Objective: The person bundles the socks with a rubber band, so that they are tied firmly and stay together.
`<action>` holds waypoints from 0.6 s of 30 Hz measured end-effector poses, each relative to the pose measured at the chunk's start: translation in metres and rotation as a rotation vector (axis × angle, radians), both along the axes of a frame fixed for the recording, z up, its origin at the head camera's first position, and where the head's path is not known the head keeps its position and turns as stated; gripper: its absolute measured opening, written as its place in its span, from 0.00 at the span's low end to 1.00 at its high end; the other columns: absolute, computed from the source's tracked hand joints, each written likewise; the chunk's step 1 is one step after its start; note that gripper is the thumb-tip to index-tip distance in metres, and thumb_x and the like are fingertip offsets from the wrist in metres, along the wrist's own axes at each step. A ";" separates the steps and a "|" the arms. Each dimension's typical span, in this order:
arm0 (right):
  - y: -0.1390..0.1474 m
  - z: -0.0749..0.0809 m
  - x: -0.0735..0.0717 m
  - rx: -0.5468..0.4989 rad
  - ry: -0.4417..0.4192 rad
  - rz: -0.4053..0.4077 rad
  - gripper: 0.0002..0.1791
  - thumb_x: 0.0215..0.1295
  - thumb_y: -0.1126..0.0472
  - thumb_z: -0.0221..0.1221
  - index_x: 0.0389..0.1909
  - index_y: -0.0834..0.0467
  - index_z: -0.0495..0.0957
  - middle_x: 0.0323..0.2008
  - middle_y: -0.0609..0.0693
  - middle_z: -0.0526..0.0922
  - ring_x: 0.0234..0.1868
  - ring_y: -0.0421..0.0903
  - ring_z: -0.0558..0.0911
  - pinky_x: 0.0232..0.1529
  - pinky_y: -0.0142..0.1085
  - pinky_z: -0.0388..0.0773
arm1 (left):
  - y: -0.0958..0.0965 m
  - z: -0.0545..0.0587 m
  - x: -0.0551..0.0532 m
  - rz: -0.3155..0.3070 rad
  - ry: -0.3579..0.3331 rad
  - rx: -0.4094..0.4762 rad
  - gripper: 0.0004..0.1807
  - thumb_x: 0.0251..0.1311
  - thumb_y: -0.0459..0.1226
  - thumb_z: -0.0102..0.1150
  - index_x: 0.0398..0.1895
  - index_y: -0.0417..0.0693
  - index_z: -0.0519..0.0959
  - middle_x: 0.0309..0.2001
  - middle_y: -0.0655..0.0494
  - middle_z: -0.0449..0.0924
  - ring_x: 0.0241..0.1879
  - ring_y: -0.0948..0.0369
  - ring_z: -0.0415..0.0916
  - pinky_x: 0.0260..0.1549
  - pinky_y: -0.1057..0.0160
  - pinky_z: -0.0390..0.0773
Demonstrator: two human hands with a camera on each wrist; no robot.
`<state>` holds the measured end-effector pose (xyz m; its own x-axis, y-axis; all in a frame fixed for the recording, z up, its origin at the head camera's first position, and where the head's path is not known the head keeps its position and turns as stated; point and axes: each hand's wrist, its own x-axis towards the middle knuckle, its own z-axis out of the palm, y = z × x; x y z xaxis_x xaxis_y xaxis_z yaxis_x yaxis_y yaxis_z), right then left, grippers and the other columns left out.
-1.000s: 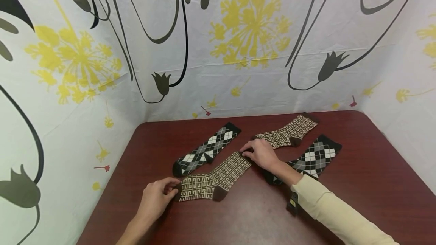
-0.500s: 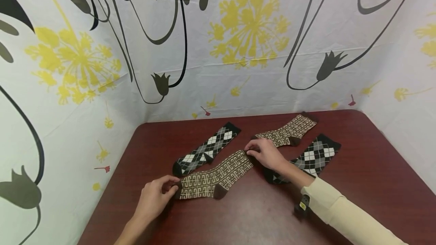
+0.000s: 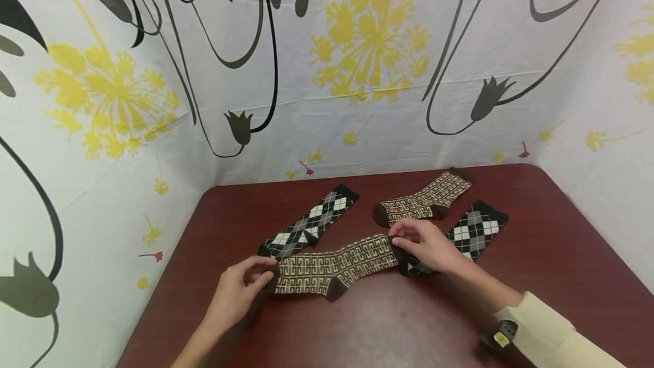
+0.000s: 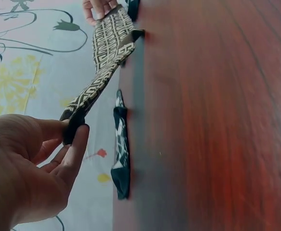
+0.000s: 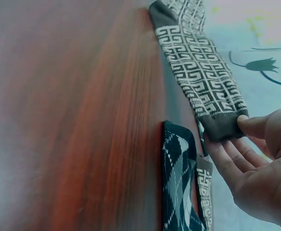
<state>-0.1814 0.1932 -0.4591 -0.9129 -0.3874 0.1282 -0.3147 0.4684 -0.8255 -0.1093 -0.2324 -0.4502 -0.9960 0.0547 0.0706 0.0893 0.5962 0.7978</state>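
A brown and cream sock with a Greek-key pattern stretches between my two hands, its dark heel hanging at the lower middle. My left hand pinches the dark left end between thumb and fingers. At the other end my right hand pinches the dark brown band. Both wrist views show the patterned sock raised above the tabletop. Behind it, a black, white and grey argyle sock lies flat, its near end partly covered. Beside my right hand lies another argyle sock, partly hidden by that hand.
A second brown Greek-key sock lies at the back right of the dark red wooden table. A white cloth with printed flowers hangs around the back and sides of the table.
My right hand has moved right and slightly nearer, drawing the patterned sock straighter. My left hand has shifted slightly right and up, and the sock now overlaps the left argyle sock's end.
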 end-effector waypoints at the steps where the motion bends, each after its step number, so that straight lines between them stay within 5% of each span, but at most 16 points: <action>1: 0.004 0.002 0.004 -0.008 -0.014 0.003 0.04 0.75 0.65 0.65 0.47 0.56 0.83 0.40 0.47 0.86 0.44 0.45 0.87 0.47 0.39 0.84 | 0.002 0.001 0.000 -0.007 -0.010 0.021 0.15 0.66 0.31 0.72 0.52 0.57 0.88 0.48 0.61 0.89 0.38 0.66 0.86 0.35 0.65 0.82; 7: 0.027 0.009 0.026 -0.069 -0.129 -0.010 0.05 0.74 0.65 0.66 0.46 0.58 0.82 0.40 0.52 0.85 0.37 0.45 0.85 0.36 0.37 0.81 | 0.012 0.005 0.000 -0.068 -0.057 0.087 0.14 0.66 0.32 0.72 0.52 0.55 0.88 0.50 0.58 0.89 0.39 0.63 0.87 0.34 0.65 0.82; 14: 0.047 0.005 0.049 -0.101 -0.217 -0.010 0.08 0.74 0.64 0.66 0.49 0.62 0.82 0.41 0.55 0.86 0.33 0.43 0.82 0.33 0.40 0.83 | 0.022 0.003 0.004 -0.162 -0.113 0.084 0.12 0.67 0.35 0.72 0.53 0.53 0.88 0.39 0.56 0.87 0.22 0.65 0.72 0.23 0.68 0.69; 18: 0.054 0.000 0.062 -0.125 -0.259 -0.021 0.09 0.73 0.65 0.66 0.49 0.63 0.81 0.40 0.56 0.85 0.31 0.43 0.82 0.32 0.39 0.82 | 0.027 -0.002 0.006 -0.210 -0.122 0.094 0.12 0.67 0.36 0.72 0.52 0.53 0.88 0.42 0.55 0.88 0.25 0.63 0.78 0.24 0.67 0.74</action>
